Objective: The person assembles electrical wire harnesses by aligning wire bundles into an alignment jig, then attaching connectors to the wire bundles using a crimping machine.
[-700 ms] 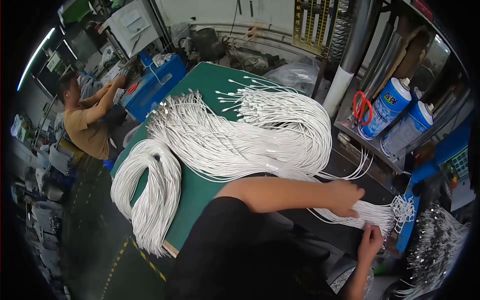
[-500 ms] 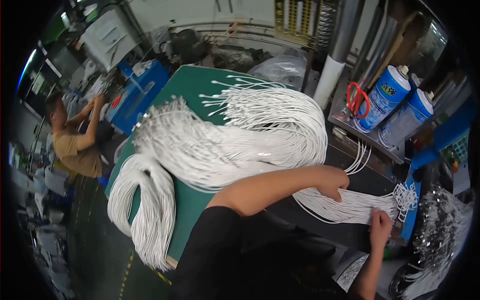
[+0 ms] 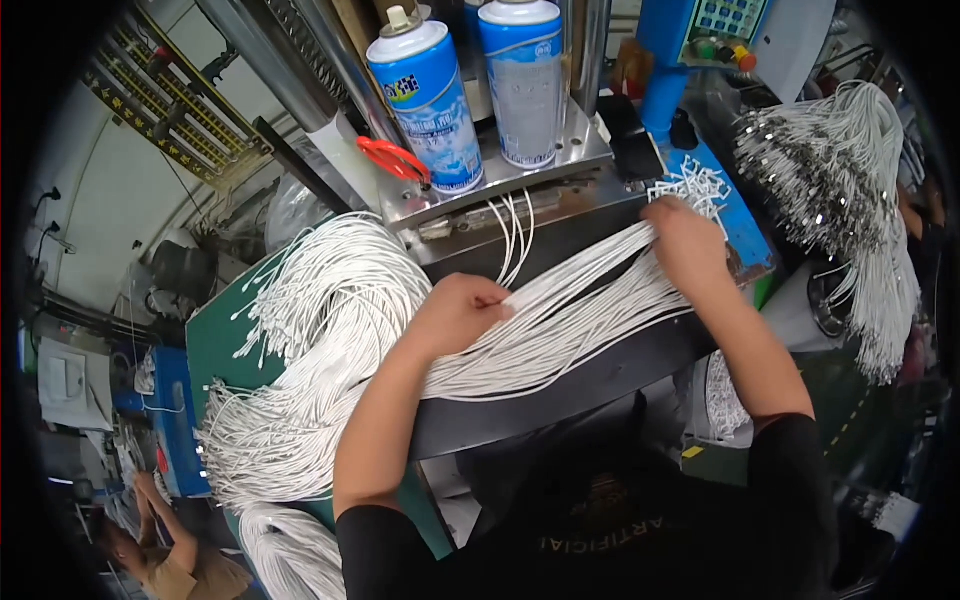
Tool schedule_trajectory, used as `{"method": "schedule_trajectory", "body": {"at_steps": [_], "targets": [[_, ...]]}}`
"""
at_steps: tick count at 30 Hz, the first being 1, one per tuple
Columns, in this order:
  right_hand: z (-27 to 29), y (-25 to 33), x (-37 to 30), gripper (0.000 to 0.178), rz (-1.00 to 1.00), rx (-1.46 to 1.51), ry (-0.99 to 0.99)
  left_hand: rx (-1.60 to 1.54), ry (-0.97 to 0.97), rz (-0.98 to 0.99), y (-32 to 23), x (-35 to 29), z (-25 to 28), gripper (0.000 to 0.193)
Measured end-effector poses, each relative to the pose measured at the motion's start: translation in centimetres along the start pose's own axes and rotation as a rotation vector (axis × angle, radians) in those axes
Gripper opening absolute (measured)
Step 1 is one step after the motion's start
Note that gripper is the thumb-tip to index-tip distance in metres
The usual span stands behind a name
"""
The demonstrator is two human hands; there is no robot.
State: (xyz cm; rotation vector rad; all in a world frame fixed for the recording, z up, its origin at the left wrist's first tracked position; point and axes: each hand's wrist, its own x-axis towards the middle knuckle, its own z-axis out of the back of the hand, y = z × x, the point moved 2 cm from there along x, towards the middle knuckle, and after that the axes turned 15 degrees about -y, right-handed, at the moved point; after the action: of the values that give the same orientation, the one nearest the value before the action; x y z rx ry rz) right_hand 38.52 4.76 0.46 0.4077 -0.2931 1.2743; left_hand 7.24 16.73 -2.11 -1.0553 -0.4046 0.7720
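A bundle of thin white cables (image 3: 560,345) stretches across the black work surface in front of me. My left hand (image 3: 460,315) is closed, thumb and fingers pinched on some strands at the upper side of the bundle. At the bundle's right end my right hand (image 3: 690,250) curls around the strands, just below a cluster of white connector ends (image 3: 695,185); its fingertips are partly hidden. Between the hands, a group of strands is drawn straight and slightly apart from the lower ones. Leftward, a large looped heap of white cables (image 3: 350,290) lies on the green table top.
Two blue-and-white spray cans (image 3: 525,90) and red-handled scissors or pliers (image 3: 393,160) sit on a metal machine ledge behind the bundle. A few white cables (image 3: 515,235) hang from the ledge. More cables with metal ends (image 3: 825,190) hang at right. A person (image 3: 170,550) works at far left.
My view has swung to the right. My left hand has moved onto the upper strands, and my right hand has gone from the bundle's near edge to its connector end.
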Motion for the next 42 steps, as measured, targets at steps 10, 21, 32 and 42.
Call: {"method": "schedule_trajectory", "body": {"at_steps": [10, 21, 32, 42], "targets": [[2.9, -0.1, -7.9, 0.028, 0.0, 0.28, 0.252, 0.077, -0.344, 0.078, -0.7, -0.6, -5.6, 0.017], [3.3, 7.8, -5.7, 0.024, 0.362, 0.613, 0.039, -0.376, -0.368, 0.078, -0.3, -2.4, -4.1, 0.017], [1.3, 3.0, -5.0, 0.032, 0.055, 0.218, -0.02, 0.023, -0.697, -0.061, -7.5, -2.8, -6.2, 0.017], [-1.4, 1.0, -5.7, 0.033, -0.658, 1.493, 0.442, -0.274, -0.847, -0.102, -3.4, -3.9, -5.0, 0.019]]}}
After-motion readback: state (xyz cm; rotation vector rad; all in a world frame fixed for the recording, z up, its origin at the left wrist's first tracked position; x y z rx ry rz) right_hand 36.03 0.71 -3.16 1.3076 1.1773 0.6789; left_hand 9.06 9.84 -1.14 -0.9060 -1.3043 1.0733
